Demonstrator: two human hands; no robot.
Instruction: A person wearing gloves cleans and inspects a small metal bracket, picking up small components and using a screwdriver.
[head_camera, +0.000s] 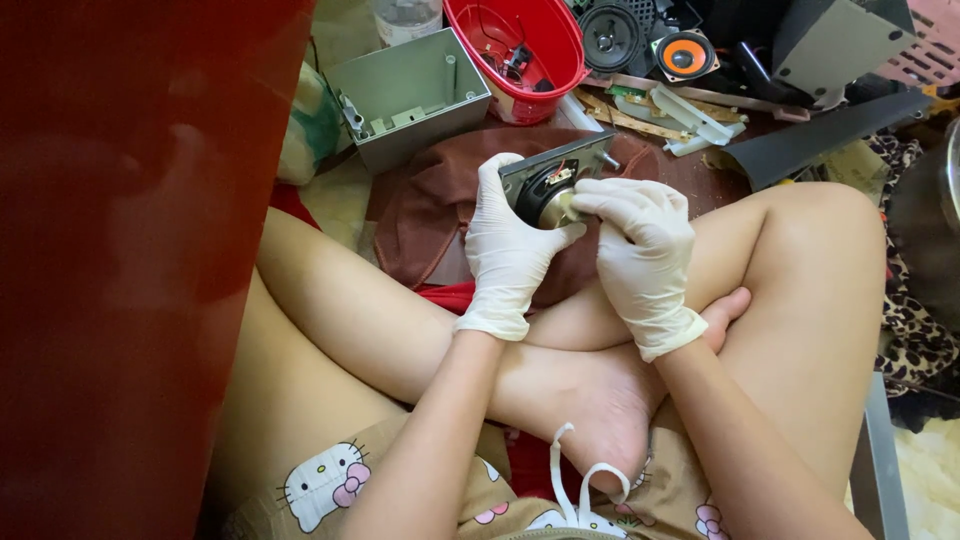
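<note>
- Grey plastic box (408, 95) lies up and left of the left hand.
- Left hand (508, 250), gloved white, is closed around the left edge of a small speaker driver (552, 180).
- Right hand (642, 255), gloved too, pinches the driver's metal back with curled fingers.
- Red basket (520, 45) sits well beyond both hands.

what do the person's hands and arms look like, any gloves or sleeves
Both the left hand and the right hand wear thin, whitish disposable gloves, slightly wrinkled, ending in a rolled cuff just past each wrist. The forearms are bare, with no sleeves, watch or jewellery in view.
</note>
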